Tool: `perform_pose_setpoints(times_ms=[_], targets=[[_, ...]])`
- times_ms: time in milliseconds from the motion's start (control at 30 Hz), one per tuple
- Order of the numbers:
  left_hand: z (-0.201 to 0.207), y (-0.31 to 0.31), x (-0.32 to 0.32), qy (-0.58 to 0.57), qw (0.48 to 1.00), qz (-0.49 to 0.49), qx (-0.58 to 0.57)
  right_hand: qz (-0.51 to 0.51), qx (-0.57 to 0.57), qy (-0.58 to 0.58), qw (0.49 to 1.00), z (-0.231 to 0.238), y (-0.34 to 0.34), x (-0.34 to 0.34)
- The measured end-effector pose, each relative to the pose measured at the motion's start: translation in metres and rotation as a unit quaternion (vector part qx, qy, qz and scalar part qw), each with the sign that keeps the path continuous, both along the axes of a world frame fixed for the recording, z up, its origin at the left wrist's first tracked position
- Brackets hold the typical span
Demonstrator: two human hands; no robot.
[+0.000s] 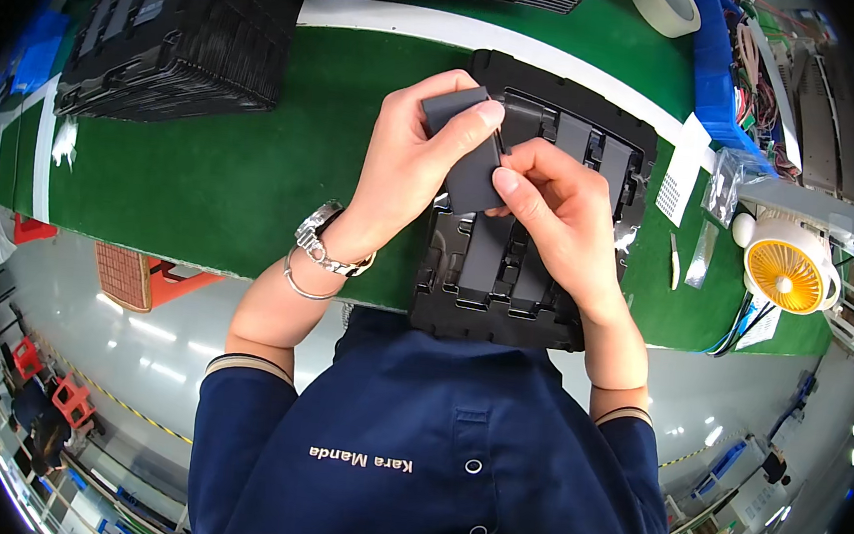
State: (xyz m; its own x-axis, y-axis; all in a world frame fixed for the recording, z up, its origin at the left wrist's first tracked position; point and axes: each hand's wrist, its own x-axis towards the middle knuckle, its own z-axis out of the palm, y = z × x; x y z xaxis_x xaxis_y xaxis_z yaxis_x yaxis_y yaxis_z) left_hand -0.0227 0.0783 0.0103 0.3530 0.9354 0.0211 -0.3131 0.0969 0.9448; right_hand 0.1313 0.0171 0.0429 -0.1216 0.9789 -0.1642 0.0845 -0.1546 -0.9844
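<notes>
A flat, dark grey rectangular block (469, 178) is held at a tilt above the black moulded tray (497, 328). My left hand (405, 160) is closed around its left side, with the thumb across its upper end. My right hand (570, 208) pinches at the block's right edge, thumb and fingers close together. A thin dark strip shows along that edge, and whether it is part of the block I cannot tell. In the tray below, similar dark grey blocks (485, 257) lie in recesses, partly hidden by my hands.
Stacks of black trays (179, 37) stand at the far left and at the back. On the right are a tape roll (665, 7), a blue bin (718, 79) of wires, a printed sheet (683, 172), a small knife (675, 261) and a white fan (788, 270) with a yellow front.
</notes>
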Motion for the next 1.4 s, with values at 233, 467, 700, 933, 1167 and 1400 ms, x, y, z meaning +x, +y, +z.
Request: perform_pose_setpoints(times_ms=[233, 467, 700, 933, 1167, 1400], targets=[[-0.007, -0.001, 0.001, 0.068, 0.995, 0.026, 0.066, -0.007, 0.068, -0.085, 0.994, -0.003, 0.005, 0.004], [-0.007, -0.001, 0.002, 0.134, 0.984, 0.031, 0.111, -0.023, 0.150, -0.169, 0.974, -0.011, 0.009, 0.006], [-0.006, 0.001, 0.001, 0.194, 0.971, 0.008, 0.138, -0.016, 0.159, -0.199, 0.967, -0.013, 0.010, 0.011], [-0.006, -0.001, 0.002, 0.220, 0.967, -0.012, 0.130, -0.008, 0.157, -0.200, 0.967, -0.011, 0.010, 0.012], [-0.007, -0.004, 0.003, 0.202, 0.973, -0.002, 0.109, -0.013, 0.121, -0.161, 0.979, -0.013, 0.009, 0.011], [-0.009, -0.002, 0.002, 0.133, 0.988, 0.013, 0.081, 0.004, 0.020, 0.044, 0.999, -0.016, 0.012, 0.014]])
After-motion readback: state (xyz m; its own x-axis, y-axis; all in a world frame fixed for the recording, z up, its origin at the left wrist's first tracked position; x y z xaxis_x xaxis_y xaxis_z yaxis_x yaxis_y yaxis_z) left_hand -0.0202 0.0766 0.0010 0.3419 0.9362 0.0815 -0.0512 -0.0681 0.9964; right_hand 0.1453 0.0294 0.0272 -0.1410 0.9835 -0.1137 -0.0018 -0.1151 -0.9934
